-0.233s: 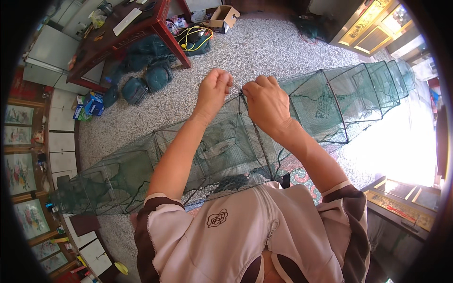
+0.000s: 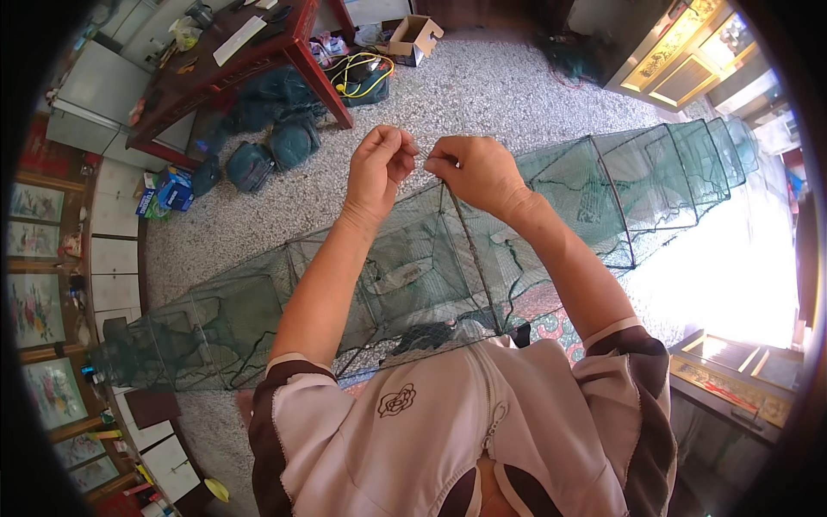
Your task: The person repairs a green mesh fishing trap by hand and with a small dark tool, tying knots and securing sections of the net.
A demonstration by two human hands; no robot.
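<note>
A long green mesh net trap (image 2: 568, 215) with dark rectangular frames stretches across the view, from lower left to upper right, in front of my body. My left hand (image 2: 379, 172) is raised over its far edge, thumb and fingers pinched together. Close beside it, my right hand (image 2: 482, 172) also pinches, just above the top corner of a dark frame rod (image 2: 474, 250). The fingertips of the two hands almost meet. Whatever lies between them is too small to make out.
At the far left stands a dark red table (image 2: 314, 82), with dark green netted bundles (image 2: 250, 165) by its legs. A yellow cord (image 2: 372, 82) and an open cardboard box (image 2: 415, 39) lie beyond. Carved wooden doors (image 2: 680, 65) stand at the right.
My fingertips have drawn closer together. My right hand has turned and its fingers have lifted slightly off the frame corner. The thin line seen between the hands no longer shows clearly.
</note>
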